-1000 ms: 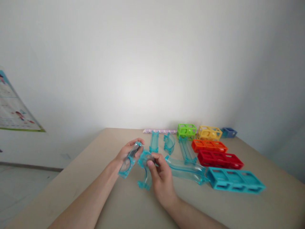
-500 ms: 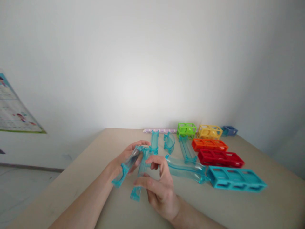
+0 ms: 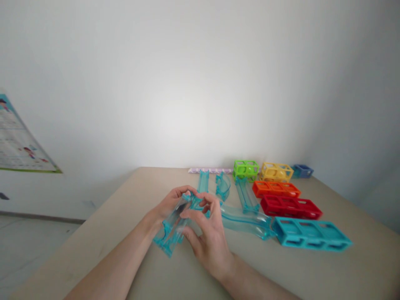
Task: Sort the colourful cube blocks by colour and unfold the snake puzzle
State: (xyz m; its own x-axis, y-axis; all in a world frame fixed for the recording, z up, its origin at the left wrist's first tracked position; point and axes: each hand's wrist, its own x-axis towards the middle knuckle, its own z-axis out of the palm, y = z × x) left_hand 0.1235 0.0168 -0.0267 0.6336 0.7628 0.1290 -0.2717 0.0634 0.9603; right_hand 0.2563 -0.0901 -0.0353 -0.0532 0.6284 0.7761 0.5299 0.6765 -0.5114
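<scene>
Clear teal track pieces (image 3: 173, 227) are held between my two hands above the near part of the table, tilted down toward me and close together. My left hand (image 3: 164, 210) is closed around their far end from the left. My right hand (image 3: 211, 235) pinches them from the right, fingertips near the far end and thumb along the side. Where one piece stops and the other starts is hard to make out through the clear plastic. Just beyond my hands lies a straight teal track (image 3: 203, 181), and to their right a long wavy teal track (image 3: 245, 221).
A curved teal track (image 3: 222, 186) and another straight track (image 3: 246, 196) lie farther back. Block frames in teal (image 3: 312, 234), red (image 3: 290, 207), orange (image 3: 276, 189), yellow (image 3: 276, 171), green (image 3: 245, 170) and blue (image 3: 303, 171) line the right side. A wall stands behind the table.
The two track pieces, spread apart at their near ends before, have come together side by side. My right hand has moved up and inward, its fingers closer to my left hand.
</scene>
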